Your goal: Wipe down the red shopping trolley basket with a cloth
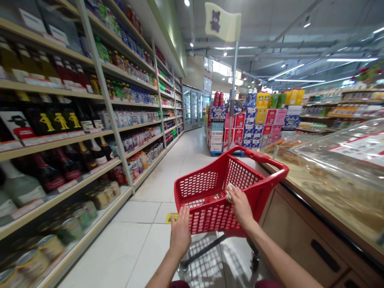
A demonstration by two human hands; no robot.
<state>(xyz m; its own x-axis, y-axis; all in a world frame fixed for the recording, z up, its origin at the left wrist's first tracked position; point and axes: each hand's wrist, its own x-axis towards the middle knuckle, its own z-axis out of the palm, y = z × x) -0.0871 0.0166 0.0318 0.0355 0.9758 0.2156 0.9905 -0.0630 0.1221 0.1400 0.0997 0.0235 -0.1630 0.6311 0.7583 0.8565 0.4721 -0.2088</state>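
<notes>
A red plastic shopping cart [214,218] stands in front of me, turned so its handle is at the far right. My left hand [181,232] rests against the near left corner of its basket, fingers stretched out and holding nothing. In my right hand [241,206] is a crumpled pale cloth [229,192], pressed to the top rim of the basket's near side. The fingers curl over the cloth and partly hide it. From the cart's far side rises a pole with a cream flag [223,22] bearing a bear.
Shelves [103,94] of bottles and cans line the left side. A counter with clear plastic covers [339,148] runs close along the right. Stacked drink boxes [235,130] stand beyond the cart. Tiled floor [141,230] stretches between, with a yellow sticker [172,218] near the cart.
</notes>
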